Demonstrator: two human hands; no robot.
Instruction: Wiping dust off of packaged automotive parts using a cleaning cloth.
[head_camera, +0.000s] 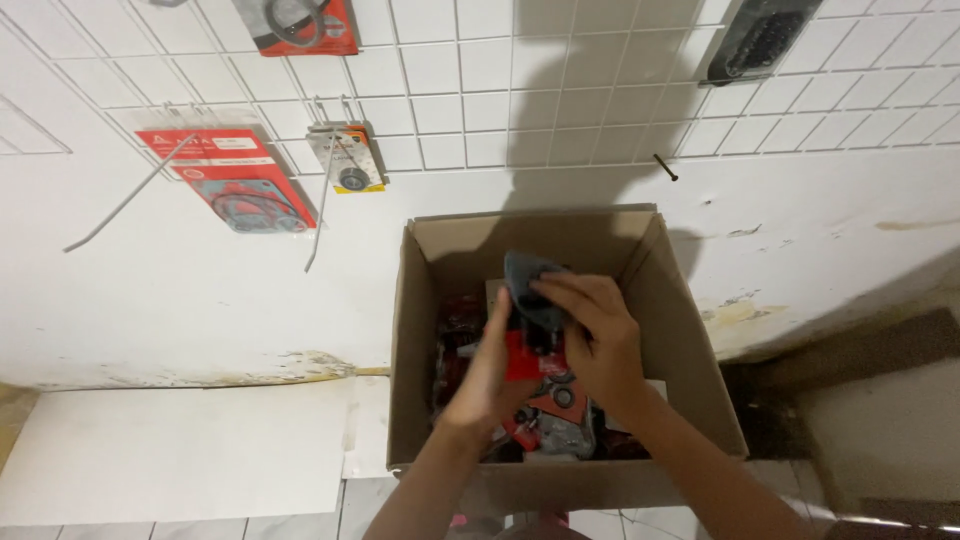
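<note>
An open cardboard box (690, 330) stands in front of me against a white wall. Both my hands are inside it. My left hand (487, 372) grips the lower red part of a packaged grey gasket (528, 283). My right hand (598, 335) holds the same package from the right, fingers over its grey top. Below my hands the box holds several more red packaged parts (560, 420), partly hidden by my arms.
On the tiled wall hang packaged parts on metal hooks: a red gasket card (235, 182), a small bearing pack (348, 160), another red pack (300, 25) and a dark chain pack (755, 40). A white sheet (180, 455) lies at the lower left.
</note>
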